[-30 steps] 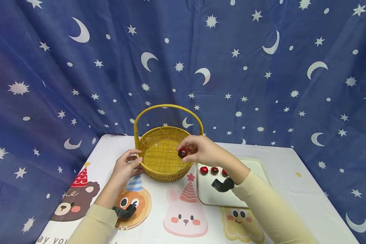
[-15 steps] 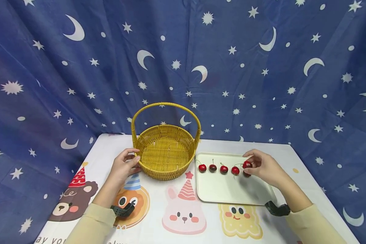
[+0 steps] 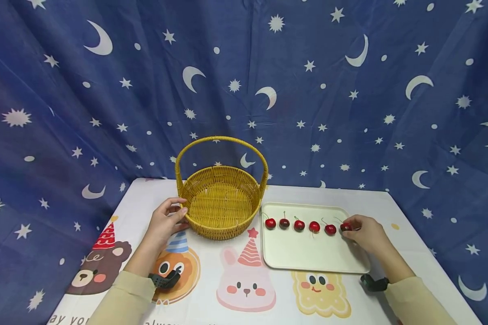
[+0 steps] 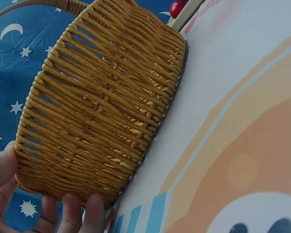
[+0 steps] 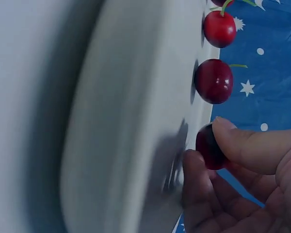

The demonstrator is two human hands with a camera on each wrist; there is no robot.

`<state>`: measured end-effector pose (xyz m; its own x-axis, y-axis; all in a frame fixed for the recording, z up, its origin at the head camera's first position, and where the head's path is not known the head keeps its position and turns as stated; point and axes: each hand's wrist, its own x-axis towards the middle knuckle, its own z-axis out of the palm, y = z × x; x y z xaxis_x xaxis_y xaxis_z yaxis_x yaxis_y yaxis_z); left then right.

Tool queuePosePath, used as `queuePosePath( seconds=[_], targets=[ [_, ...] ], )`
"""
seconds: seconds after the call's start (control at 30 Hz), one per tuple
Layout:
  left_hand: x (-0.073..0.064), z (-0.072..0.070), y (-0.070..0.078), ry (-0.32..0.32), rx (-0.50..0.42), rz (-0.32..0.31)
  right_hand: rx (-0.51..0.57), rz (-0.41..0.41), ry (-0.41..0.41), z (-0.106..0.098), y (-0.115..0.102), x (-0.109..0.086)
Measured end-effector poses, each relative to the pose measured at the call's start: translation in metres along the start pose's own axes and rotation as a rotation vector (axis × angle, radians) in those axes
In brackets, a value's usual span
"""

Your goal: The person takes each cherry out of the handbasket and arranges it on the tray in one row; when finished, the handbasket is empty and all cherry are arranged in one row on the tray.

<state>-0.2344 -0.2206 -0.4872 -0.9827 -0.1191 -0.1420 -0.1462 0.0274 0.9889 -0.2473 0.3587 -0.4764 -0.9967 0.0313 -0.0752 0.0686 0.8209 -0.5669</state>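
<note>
A yellow woven basket [image 3: 221, 230] with a tall arched handle stands at the table's back middle. My left hand [image 3: 167, 224] grips its left rim; in the left wrist view the thumb lies at the rim and the other fingers against the woven side. To the right, a cream tray [image 3: 305, 257] bears a row of red cherries [image 3: 298, 225] with thin stems. My right hand [image 3: 368, 234] pinches a dark red cherry [image 5: 209, 148] at the right end of that row, close to the tray surface. The fingertips partly hide this cherry.
A white tablecloth [image 3: 203, 311] with cartoon prints covers the table. Behind it hangs a blue curtain [image 3: 309, 108] with moons and stars. The basket's handle [image 3: 221, 138] rises above its bowl, and the tray has a low raised rim.
My right hand has moved right with a cherry, from over the basket to the tray's right side, then down to the end of the row. My left hand stays on the basket.
</note>
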Motion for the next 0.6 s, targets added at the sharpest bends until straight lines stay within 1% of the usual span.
queuePosePath(
  seconds=[0.07, 0.23, 0.37, 0.6],
  targets=[
    [-0.0001, 0.0001, 0.0000, -0.004, 0.000, 0.001, -0.021, 0.005, 0.003, 0.0025, 0.0024, 0.0010],
    [0.0001, -0.0007, -0.0008, -0.007, -0.005, 0.008, -0.038, -0.017, -0.011, 0.0053, 0.0054, 0.0043],
    [0.0006, -0.0010, -0.0018, -0.007, -0.005, 0.014, -0.043, -0.017, -0.031, 0.0042, 0.0054, 0.0055],
    [0.0022, -0.0008, -0.0038, -0.002, -0.007, 0.005, -0.033, -0.020, -0.044, 0.0015, 0.0067, 0.0049]
  ],
)
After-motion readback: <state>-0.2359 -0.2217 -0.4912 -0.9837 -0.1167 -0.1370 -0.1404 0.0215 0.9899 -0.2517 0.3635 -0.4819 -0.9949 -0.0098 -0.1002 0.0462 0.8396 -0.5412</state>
